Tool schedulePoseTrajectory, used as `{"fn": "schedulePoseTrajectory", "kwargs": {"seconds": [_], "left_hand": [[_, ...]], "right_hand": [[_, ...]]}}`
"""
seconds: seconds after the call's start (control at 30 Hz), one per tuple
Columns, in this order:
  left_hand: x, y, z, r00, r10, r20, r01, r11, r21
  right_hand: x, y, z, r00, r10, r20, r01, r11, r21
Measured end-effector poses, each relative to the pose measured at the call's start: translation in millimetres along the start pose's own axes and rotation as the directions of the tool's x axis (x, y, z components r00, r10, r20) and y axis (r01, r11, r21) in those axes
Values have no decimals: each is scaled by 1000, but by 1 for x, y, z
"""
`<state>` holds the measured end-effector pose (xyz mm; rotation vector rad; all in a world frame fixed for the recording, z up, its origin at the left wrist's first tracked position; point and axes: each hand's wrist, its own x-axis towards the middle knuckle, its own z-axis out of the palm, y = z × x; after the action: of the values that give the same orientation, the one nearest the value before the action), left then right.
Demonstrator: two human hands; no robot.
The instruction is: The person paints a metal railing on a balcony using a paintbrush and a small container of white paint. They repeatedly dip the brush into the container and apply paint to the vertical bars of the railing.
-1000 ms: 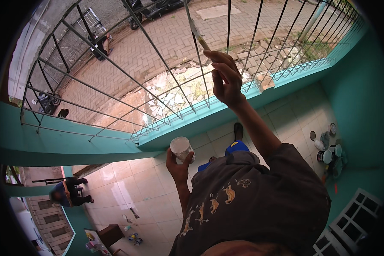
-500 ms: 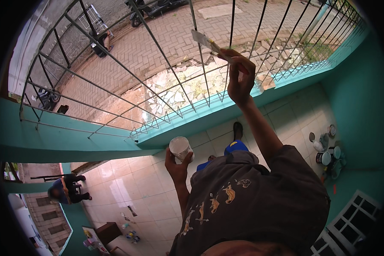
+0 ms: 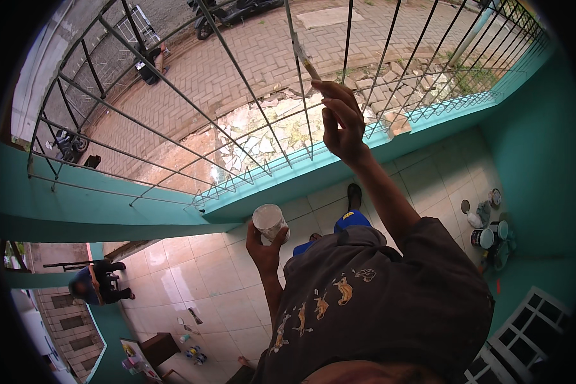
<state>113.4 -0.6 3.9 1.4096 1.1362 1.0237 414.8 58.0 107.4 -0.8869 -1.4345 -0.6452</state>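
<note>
My right hand [image 3: 347,121] is raised toward the dark metal fence, its fingers closed on the handle of a paintbrush [image 3: 306,59]. The brush points up and away, seen nearly edge-on. Its bristle end lies over one upright fence bar [image 3: 290,22]; I cannot tell whether the two touch. Lower and to the left, my left hand [image 3: 266,251] is wrapped round a whitish cup [image 3: 269,217], held at about waist height above the tiled floor. What is inside the cup cannot be made out.
A low turquoise wall [image 3: 313,168] carries the fence in front of me, with a brick piece [image 3: 398,124] on its ledge. Paint cans [image 3: 484,238] and bags stand on the floor at right. A person [image 3: 99,283] sits at far left; small items [image 3: 195,352] lie at lower left.
My right hand has shifted left and slightly down, and the brush has turned from its flat side to nearly edge-on along the bar. My left hand and the cup have hardly moved.
</note>
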Motion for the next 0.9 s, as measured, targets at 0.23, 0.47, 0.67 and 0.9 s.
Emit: {"fn": "schedulePoseTrajectory", "kwargs": {"seconds": [0.23,0.47,0.67,0.9], "left_hand": [[-1,-3,-1,1000,-1,-15,1,1000,-28],[-1,-7,-3,1000,-9,-2,9,1000,-7],[-3,-4,-1,1000,-4,-9,4,1000,-21],[-4,-6,-2,1000,-1,-1,1,1000,9]], "right_hand": [[-11,-17,-3,999,-7,37,10,997,-74],[1,-13,8,999,-9,37,13,995,-95],[-26,-24,-1,994,89,65,-95,992,85],[-32,8,-16,947,314,71,-321,902,288]]}}
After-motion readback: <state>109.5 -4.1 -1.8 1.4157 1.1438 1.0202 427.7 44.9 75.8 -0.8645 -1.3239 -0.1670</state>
